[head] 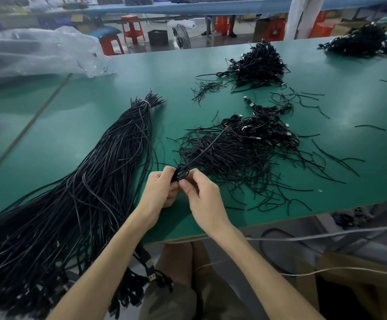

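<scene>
I hold a thin black cable (182, 172), wound into a small coil, just above the near part of the green tabletop (77, 139). My left hand (159, 189) curls its fingers (164, 174) round the coil, and my right hand (203, 196) pinches it too. Its loose tail stretches over a heap of black ties (234, 158).

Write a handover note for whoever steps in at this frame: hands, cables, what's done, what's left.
Left hand grips a small coiled cable; right hand pinches the same coil, whose tail runs up over the loose twist ties.
The uncoiled cable bundle, bound with a white band, lies to the left on the green table.
Done: coiled USB cables heaped just beyond the ties, plus a farther pile.
Left: this coil looks not yet tied, and most of the bundle is uncoiled.
</scene>
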{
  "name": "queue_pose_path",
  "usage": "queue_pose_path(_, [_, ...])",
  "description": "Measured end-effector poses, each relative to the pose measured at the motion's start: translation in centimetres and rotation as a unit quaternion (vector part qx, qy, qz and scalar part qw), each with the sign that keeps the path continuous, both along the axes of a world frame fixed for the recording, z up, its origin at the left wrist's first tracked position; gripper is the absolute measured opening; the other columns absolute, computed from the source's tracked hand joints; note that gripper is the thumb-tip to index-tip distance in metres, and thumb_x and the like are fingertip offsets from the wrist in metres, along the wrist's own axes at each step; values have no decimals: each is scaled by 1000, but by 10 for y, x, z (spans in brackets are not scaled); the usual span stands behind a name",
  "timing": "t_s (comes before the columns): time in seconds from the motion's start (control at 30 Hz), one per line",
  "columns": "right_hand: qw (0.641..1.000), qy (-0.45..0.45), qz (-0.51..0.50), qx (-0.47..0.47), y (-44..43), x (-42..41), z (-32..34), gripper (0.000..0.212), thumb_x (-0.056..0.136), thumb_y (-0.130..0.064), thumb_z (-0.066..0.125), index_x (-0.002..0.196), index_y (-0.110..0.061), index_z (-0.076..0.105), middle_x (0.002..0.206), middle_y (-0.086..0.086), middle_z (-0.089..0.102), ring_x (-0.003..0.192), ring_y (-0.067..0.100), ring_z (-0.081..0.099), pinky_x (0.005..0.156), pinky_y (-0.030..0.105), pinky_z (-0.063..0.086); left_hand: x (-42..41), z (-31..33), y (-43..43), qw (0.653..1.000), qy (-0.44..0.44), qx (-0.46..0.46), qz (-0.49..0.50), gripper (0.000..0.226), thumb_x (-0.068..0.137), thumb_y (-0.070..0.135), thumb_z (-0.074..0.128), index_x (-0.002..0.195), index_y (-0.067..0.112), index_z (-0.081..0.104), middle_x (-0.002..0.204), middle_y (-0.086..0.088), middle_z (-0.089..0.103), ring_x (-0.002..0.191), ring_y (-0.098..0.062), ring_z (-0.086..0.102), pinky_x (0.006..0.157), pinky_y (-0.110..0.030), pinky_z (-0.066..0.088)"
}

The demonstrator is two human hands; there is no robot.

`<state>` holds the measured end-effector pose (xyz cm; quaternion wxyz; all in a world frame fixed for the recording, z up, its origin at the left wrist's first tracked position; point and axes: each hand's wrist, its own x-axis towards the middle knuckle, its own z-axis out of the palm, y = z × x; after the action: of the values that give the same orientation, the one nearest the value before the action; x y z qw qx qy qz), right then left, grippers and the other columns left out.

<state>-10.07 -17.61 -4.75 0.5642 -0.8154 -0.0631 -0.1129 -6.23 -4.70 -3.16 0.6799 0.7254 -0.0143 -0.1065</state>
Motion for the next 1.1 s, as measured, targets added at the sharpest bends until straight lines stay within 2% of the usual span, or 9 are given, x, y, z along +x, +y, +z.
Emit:
queue_pose_path(0.2, [999,-55,-1,-1,-1,-2,0,20,104,-20,58,87,-10,61,81,0,62,76,16,56,68,30,46,0,0,2,1000,-1,-3,-6,49,100,24,38,52,23,33,48,5,24,42,-13,15,39,-19,17])
queue_pose_path(0.4, [995,-84,-56,-19,0,-3,-2,20,101,-17,60,82,-17,54,80,-8,53,77,13,52,68,20,38,-5,-1,-5,998,-54,8,7,58,108,28,42,51,16,37,46,2,29,39,-12,21,38,-21,21])
queue_pose_path(0.53, [990,-103,-87,-47,0,-3,-3,21,102,-18,58,82,-16,52,82,-10,50,81,15,50,69,22,39,-9,-2,-6,984,-151,91,18,52,112,28,38,71,-5,41,51,-8,41,40,-16,35,41,-27,32])
queue_pose_path(0.7, [982,-136,-71,-106,3,-6,5,21,104,-17,55,84,-13,54,84,-7,50,83,15,44,72,29,41,-18,7,14,951,-262,164,-3,18,110,21,45,103,24,61,73,-3,63,56,-20,59,52,-34,50])
queue_pose_path(0.8, [976,-165,-62,-129,0,-5,15,19,105,-16,54,86,-13,55,84,-6,50,82,16,41,74,27,38,-16,21,33,945,-277,156,-72,32,110,13,43,133,29,58,77,7,69,67,-14,68,67,-27,55])
queue_pose_path(0.87, [972,-187,-46,-134,-4,-3,23,19,105,-14,54,86,-11,55,84,-5,50,82,16,41,76,26,37,-16,31,41,933,-303,156,-117,42,110,10,43,150,23,49,70,8,59,65,-7,59,70,-18,49])
queue_pose_path(0.93, [969,-204,-28,-138,-7,-2,31,18,104,-12,55,86,-10,55,84,-5,51,81,16,42,78,25,38,-16,39,45,936,-292,125,-153,45,108,7,43,152,17,47,75,1,60,69,-10,63,74,-23,53])
queue_pose_path(1.03, [967,-213,-7,-141,-14,-3,39,17,103,-11,57,86,-9,56,85,-4,54,81,16,44,79,23,39,-18,47,44,946,-256,81,-181,44,106,8,43,148,14,50,91,-17,68,80,-30,70,81,-48,58])
queue_pose_path(1.1, [965,-220,-6,-142,-21,-5,42,16,102,-10,59,87,-9,58,84,-4,55,81,14,44,80,21,38,-18,47,41,947,-258,68,-178,46,103,9,49,148,16,50,87,-22,63,74,-27,63,76,-46,53])
